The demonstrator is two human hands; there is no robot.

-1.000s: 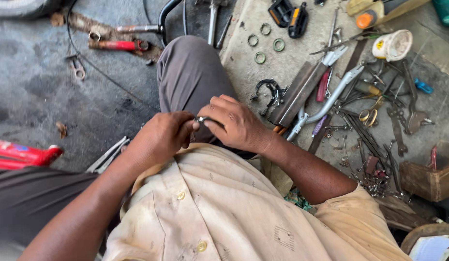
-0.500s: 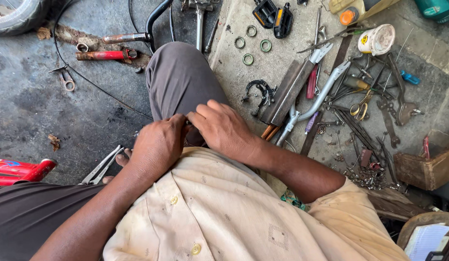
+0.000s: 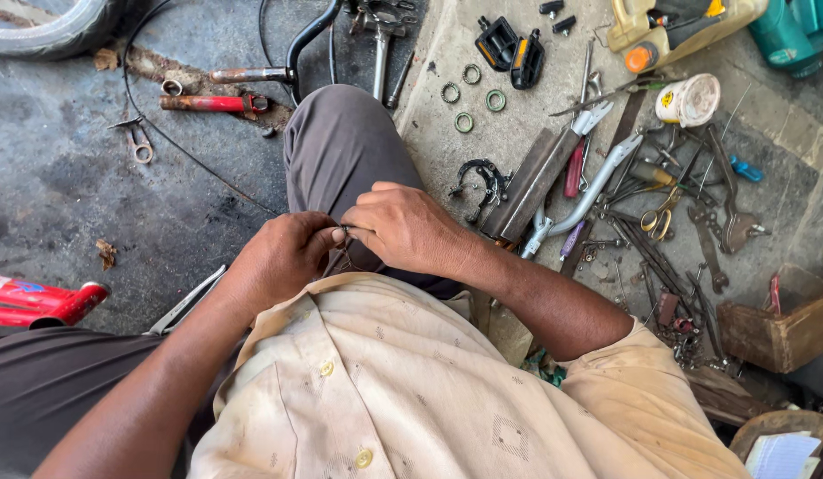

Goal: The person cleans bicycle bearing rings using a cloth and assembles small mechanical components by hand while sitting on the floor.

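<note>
Hands shifted right | left hand (image 3: 283,257), right hand (image 3: 407,229): grip pinching small metal ring (image 3: 344,229)

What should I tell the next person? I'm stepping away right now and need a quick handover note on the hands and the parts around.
Left hand: fingers closed on a small metal part over the knee.
Right hand: pinching the same part from the other side.
Nearby: three rings and two black pedals on the ground ahead; pliers, scissors and a tool pile to the right; red frame at left.
Done: part is gripped in both hands.
Left: what the part is cannot be told; the rings lie untouched.
</note>
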